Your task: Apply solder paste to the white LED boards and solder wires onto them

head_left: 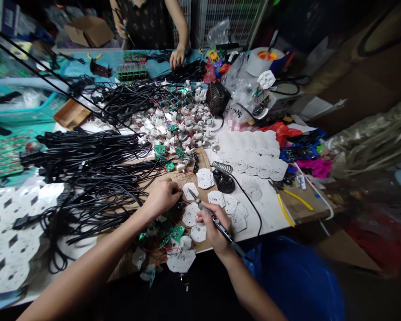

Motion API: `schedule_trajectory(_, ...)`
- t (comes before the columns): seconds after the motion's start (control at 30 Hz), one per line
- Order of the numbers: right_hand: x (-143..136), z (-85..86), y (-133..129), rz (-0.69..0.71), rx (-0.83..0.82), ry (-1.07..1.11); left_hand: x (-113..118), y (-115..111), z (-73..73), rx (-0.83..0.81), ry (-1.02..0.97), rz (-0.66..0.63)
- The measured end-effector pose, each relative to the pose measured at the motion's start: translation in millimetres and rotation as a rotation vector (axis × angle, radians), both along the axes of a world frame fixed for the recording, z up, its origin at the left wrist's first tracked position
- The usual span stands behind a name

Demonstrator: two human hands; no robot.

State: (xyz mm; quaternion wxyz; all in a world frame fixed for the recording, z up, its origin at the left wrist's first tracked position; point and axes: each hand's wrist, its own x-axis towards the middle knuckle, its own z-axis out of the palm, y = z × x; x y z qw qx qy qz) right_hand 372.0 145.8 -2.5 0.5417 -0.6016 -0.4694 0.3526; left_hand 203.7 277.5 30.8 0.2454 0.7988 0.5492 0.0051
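My right hand (214, 223) is closed round a soldering iron (222, 229), its tip pointing up and left over a small white octagonal board (190, 191). Close by on the left, my left hand (165, 194) has its fingers pressed together at that board's edge; what they pinch, if anything, is too small to make out. More white boards (190, 215) lie under and around the iron. Nearer my body are green circuit boards (177, 232) with red wires and white plastic parts. Behind my right hand stands a soldering iron stand (223, 178) with a coiled spring.
Bundles of black cables (96, 151) cover the left side. A heap of white parts (173, 116) lies beyond my hands, beside a small black fan (217, 98). Yellow-handled pliers (285, 209) rest at right, above a blue bin (294, 281). Across the table, a co-worker's hand (177, 58) touches cables.
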Motion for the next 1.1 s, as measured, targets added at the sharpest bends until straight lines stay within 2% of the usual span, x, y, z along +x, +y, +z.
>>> schedule_trajectory(0.2,-1,3.2,0,0.044,-0.008,-0.056,3,7,5.2,-0.047,0.052,-0.004)
schedule_trajectory(0.47,-1,7.6,4,0.074,-0.031,-0.059,6,21,13.5,-0.246,0.063,0.014)
schedule_trajectory(0.7,0,5.0,4,0.089,-0.040,-0.068,5,27,9.0,-0.248,0.067,-0.064)
schedule_trajectory(1.1,-2,-5.4,2,0.093,0.024,-0.135,5,30,3.4,-0.223,0.054,-0.058)
